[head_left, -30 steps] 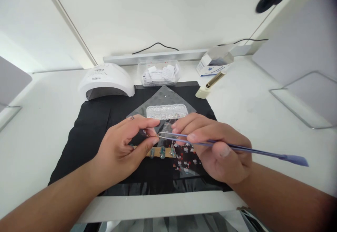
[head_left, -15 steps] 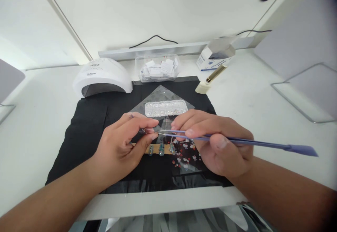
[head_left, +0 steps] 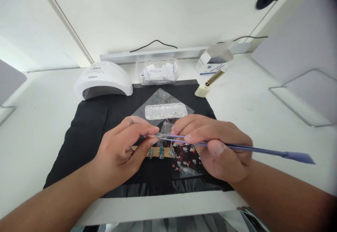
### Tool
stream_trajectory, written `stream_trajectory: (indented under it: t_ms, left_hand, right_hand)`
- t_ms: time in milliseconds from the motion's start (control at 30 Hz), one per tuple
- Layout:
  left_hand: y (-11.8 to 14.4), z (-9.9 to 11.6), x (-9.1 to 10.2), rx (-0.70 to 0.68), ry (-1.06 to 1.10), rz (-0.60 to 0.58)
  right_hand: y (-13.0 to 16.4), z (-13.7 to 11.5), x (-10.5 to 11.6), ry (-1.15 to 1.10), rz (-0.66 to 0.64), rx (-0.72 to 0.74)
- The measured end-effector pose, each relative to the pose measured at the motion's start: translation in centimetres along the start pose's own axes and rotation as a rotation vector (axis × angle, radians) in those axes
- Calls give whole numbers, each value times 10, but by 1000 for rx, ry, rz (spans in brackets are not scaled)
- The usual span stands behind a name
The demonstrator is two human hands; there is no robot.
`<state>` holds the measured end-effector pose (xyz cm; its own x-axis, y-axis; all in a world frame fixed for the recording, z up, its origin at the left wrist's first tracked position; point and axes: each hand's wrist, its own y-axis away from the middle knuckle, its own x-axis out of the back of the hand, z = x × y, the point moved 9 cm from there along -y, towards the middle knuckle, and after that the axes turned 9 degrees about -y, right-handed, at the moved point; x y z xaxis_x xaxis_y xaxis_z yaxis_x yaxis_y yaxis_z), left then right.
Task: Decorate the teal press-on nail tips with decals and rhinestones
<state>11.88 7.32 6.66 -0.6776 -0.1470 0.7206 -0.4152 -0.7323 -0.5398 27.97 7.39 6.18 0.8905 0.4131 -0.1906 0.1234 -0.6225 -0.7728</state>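
Observation:
My right hand (head_left: 218,144) is closed around a pair of purple tweezers (head_left: 247,149), its flat end pointing right. The metal tips reach the fingertips of my left hand (head_left: 126,144), where thumb and forefinger are pinched together. What sits in that pinch is too small and covered to make out. Below, a wooden strip (head_left: 155,152) carries several blue-green decorated nail tips (head_left: 161,152). Beside it lies a clear sticker sheet (head_left: 184,160) with small red and white figures. Beyond my fingers, a clear compartment case (head_left: 165,111) holds shiny bits.
A black mat (head_left: 86,137) covers part of the white table (head_left: 244,98). Behind stand a white nail lamp (head_left: 105,79), a clear box of packets (head_left: 158,72) and an open carton (head_left: 213,61). A cream bottle with a gold cap (head_left: 207,84) stands at the mat's right corner.
The whole view has shifted slightly, so the table things appear a little lower. Both hands keep nearly the same pose, the tweezer tips still at my left fingertips.

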Motion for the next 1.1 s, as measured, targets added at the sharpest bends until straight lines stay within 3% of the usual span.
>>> stream_trajectory:
  t_ms: [333,800,1100]
  left_hand:
    - [-2,9,2,-90,22,37]
    - [-1,9,1,-97,33,22]
    - [-1,8,1,-81,60,10]
  right_hand:
    - [-5,6,0,-35,14,-73]
    - [-7,13,0,-121,3,-159]
    - [-7,11,-1,-153,23,-134]
